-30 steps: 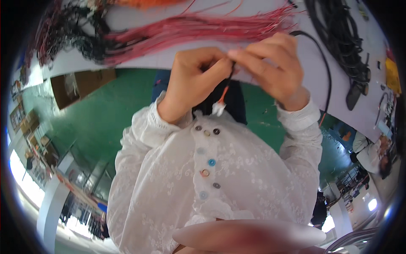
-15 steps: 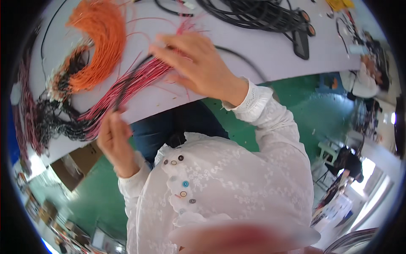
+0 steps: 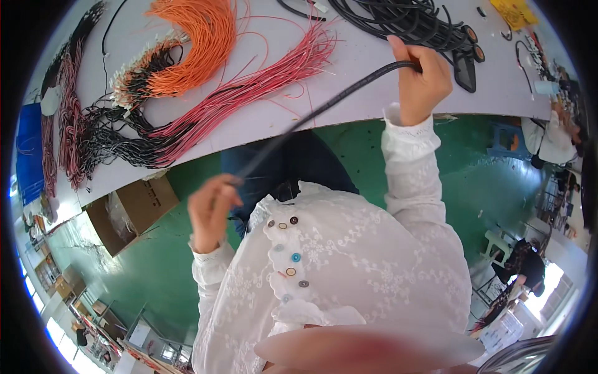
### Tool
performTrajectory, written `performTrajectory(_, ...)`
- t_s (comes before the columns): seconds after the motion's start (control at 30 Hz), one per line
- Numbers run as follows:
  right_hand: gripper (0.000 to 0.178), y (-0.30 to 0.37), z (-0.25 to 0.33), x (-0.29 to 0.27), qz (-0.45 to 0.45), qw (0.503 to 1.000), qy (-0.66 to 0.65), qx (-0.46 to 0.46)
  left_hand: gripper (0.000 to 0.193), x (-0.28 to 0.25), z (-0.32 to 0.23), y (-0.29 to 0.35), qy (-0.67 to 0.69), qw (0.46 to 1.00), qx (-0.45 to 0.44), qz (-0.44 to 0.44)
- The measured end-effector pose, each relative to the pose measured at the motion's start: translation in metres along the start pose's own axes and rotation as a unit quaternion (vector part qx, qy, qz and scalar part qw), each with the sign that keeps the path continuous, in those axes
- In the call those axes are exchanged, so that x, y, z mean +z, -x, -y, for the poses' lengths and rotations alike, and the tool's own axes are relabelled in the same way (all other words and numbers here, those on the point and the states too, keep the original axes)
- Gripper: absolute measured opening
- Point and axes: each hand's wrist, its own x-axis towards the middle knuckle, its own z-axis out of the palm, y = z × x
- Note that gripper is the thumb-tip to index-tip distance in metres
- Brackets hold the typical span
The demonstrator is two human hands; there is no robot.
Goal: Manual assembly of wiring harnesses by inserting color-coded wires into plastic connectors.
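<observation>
A black cable (image 3: 324, 106) stretches slantwise between my two hands, over the table's near edge. My left hand (image 3: 213, 206) pinches its lower end, off the table and close to my body; that end is slightly blurred. Up on the right, my right hand (image 3: 423, 78) is closed around the other end, its thumb pointing up toward a pile of black cables (image 3: 398, 25). Beneath the stretched cable lies a long bundle of pink-red wires (image 3: 249, 90), which turns into black strands (image 3: 115, 137) on the left.
An orange wire bundle (image 3: 208, 50) with white connectors curves across the table (image 3: 367, 100). Darker wire bundles (image 3: 71, 106) hang over the left edge, beside a blue bin (image 3: 30, 153). Below stands an open cardboard box (image 3: 134, 209). A person (image 3: 554, 134) sits at the far right near a blue stool (image 3: 507, 140).
My right hand has moved right, away from the pink wires, and now grips the cable's far end. My left hand has drawn back off the wire bundle, and the cable is pulled nearly straight.
</observation>
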Motion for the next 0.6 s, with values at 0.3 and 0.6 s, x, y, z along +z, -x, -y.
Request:
performTrajectory(0.3,0.025,0.010,0.088,0.037,0.237,0.841,-0.340,-0.346,0.063,0.059,-0.016,-0.061,0.138,0.976,0.119,0.117)
performTrajectory(0.6,0.039,-0.007,0.104,0.018,0.323,0.818,-0.347,-0.327,0.030,0.080,-0.011,-0.066,0.165,0.986,0.002,-0.023)
